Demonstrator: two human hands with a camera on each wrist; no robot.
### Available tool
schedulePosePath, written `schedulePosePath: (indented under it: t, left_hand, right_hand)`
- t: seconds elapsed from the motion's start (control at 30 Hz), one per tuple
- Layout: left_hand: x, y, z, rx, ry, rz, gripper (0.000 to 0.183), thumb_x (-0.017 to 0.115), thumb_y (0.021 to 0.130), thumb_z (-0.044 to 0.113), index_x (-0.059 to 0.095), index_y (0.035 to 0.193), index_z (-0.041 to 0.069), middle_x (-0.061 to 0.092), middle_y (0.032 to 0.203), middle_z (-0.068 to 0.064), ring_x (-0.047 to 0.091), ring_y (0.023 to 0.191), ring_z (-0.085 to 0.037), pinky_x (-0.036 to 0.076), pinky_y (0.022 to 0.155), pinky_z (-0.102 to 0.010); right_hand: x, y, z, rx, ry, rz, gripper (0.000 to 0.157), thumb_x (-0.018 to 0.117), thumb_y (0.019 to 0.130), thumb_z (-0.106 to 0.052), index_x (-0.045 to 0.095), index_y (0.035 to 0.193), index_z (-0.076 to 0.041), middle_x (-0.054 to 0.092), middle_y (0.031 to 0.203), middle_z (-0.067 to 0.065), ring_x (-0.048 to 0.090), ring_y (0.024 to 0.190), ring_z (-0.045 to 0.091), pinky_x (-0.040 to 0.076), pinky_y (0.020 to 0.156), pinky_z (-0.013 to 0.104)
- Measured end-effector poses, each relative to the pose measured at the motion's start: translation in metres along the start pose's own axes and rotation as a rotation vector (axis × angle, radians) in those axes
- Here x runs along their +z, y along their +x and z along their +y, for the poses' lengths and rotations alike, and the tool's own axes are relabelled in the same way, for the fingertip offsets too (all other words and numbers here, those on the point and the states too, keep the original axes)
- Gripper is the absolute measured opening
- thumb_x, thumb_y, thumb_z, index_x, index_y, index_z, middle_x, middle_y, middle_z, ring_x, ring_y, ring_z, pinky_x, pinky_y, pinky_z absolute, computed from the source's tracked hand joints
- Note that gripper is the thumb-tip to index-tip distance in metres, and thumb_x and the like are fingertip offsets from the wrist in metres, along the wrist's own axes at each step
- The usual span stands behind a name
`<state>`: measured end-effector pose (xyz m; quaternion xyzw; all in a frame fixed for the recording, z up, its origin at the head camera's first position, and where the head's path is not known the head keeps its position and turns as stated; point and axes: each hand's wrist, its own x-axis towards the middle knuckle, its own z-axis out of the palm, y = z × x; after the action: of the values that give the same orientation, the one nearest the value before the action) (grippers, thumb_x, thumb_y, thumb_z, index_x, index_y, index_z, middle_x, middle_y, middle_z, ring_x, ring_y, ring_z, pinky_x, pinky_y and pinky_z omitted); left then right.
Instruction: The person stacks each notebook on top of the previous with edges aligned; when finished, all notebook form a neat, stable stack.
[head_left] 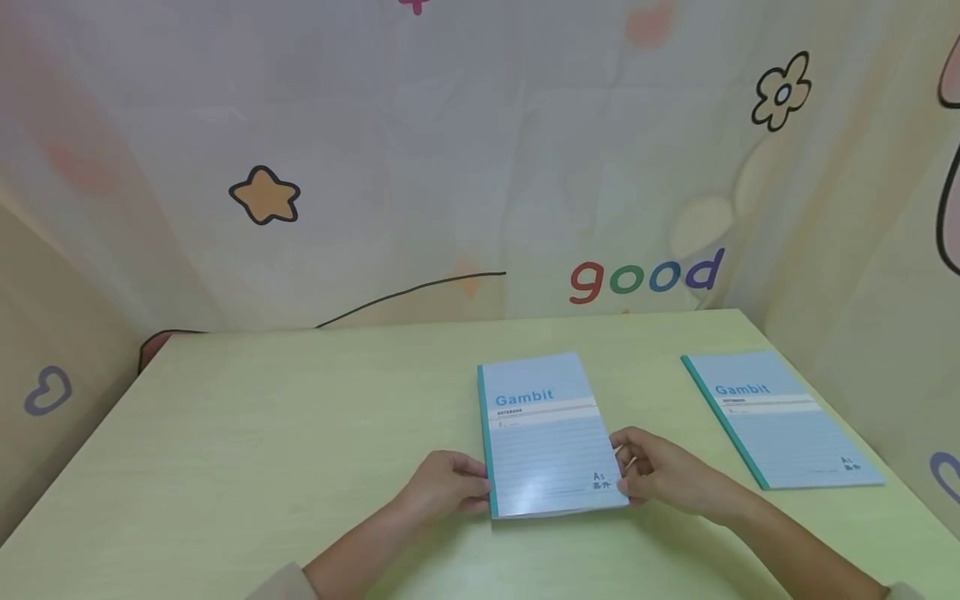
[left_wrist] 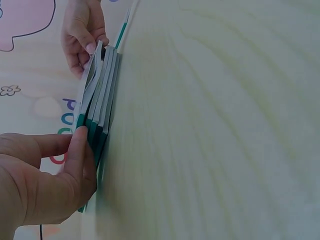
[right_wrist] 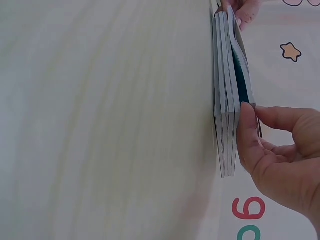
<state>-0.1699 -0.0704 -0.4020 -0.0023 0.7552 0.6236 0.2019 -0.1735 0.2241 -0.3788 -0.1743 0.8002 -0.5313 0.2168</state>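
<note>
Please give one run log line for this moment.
left hand: holds spine edge of top notebook | right hand: holds opposite edge | lower notebooks: stacked beneath | separate notebook: at right

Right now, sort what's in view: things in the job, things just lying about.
In the job:
- top Gambit A5 notebook, held at its edges by left fingers and right fingers
- stacked notebooks beneath it

Apparently just lying about:
- lone Gambit A5 notebook at right, untouched, though it may belong too
- printed backdrop, only scenery
</note>
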Motion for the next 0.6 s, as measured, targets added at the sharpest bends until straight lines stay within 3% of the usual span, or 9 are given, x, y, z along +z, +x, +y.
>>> schedulePosePath:
  t: [0.37,0.6]
  left_hand:
    - [0.0038,0.0019,0.0052,-0.010,0.072,0.046,0.017,0.063,0.083,-0.004,0.059,0.098,-0.011,0.060,0.083,-0.012,0.064,0.068,-0.018,0.054,0.064,-0.028]
    - [0.0040,0.0052,0.0049,0.020,0.101,0.054,0.015,0.063,0.083,-0.002,0.060,0.096,-0.009,0.060,0.081,-0.011,0.064,0.066,-0.017,0.054,0.063,-0.027]
  right_hand:
    - [0.0020,0.0017,-0.0010,0.068,-0.029,0.041,0.044,0.059,0.082,0.005,0.036,0.119,0.015,0.044,0.090,0.012,0.050,0.077,0.023,0.053,0.065,0.033]
    - [0.0023,0.0031,0.0004,0.070,-0.081,0.072,0.045,0.061,0.081,0.005,0.038,0.119,0.016,0.046,0.087,0.010,0.051,0.077,0.022,0.053,0.063,0.032]
